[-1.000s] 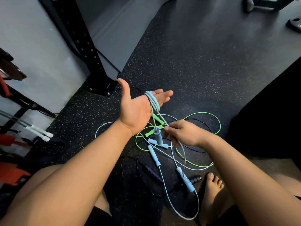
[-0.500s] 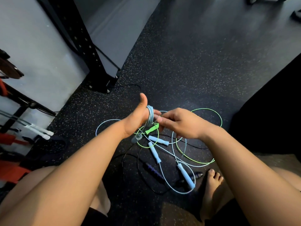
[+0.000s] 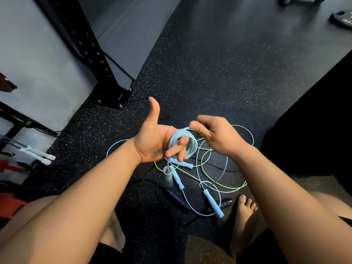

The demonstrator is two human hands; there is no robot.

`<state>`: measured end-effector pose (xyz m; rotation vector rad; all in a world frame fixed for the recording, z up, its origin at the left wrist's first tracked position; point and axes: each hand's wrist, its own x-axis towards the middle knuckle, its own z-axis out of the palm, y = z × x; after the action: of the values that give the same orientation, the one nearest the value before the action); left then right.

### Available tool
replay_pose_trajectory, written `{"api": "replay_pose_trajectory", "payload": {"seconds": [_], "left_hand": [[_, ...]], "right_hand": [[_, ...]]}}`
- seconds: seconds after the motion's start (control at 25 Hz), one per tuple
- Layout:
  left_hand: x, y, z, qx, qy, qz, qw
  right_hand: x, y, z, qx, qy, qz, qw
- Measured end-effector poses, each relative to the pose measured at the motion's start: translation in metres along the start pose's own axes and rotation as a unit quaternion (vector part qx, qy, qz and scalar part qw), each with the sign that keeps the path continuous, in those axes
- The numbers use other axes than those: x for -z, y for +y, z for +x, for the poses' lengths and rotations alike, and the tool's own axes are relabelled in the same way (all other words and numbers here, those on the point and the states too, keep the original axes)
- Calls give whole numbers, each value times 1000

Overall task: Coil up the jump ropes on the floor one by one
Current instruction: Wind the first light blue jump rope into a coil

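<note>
Left hand (image 3: 152, 141): palm up, thumb raised, fingers loosely bent and passed through the coil of the pale blue jump rope (image 3: 176, 135), which hangs round them. Right hand (image 3: 215, 134): thumb and fingertips pinch the top of the coil. One clear handle (image 3: 168, 178) dangles below the left hand, above the floor (image 3: 209, 73). On the floor beneath lie a green rope (image 3: 202, 165), a blue-handled rope (image 3: 213, 203) and a dark-handled rope (image 3: 175, 199), tangled, near a bare foot (image 3: 243, 216).

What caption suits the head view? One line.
Right hand pinches the light-blue rope coil wrapped around the left hand.
</note>
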<state>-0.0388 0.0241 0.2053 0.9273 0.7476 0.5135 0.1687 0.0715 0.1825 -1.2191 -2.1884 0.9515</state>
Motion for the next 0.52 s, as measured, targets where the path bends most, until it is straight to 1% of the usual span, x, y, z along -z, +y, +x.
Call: {"api": "replay_pose_trajectory", "payload": {"seconds": [0.08, 0.16, 0.24, 0.32, 0.4, 0.44, 0.52], "left_hand": [[-1, 6, -4, -44, 14, -79, 996], [0, 9, -7, -88, 32, -159, 983], [3, 11, -7, -133, 57, -199, 969], [6, 12, -6, -173, 87, -218, 957], [11, 13, -5, -201, 117, -227, 946], [12, 14, -6, -211, 134, -221, 943], [18, 14, -6, -220, 178, -183, 941]], "right_hand": [[-5, 2, 0, -35, -12, -11, 999], [-12, 1, -1, -63, -37, -11, 997], [-20, 0, -1, -72, -63, -7, 995], [-28, 1, -1, -90, -101, 4, 991], [-34, 1, -2, -123, -166, 27, 978], [-36, 0, -3, -134, -207, 30, 969], [-38, -5, -5, -128, -271, 18, 954]]}}
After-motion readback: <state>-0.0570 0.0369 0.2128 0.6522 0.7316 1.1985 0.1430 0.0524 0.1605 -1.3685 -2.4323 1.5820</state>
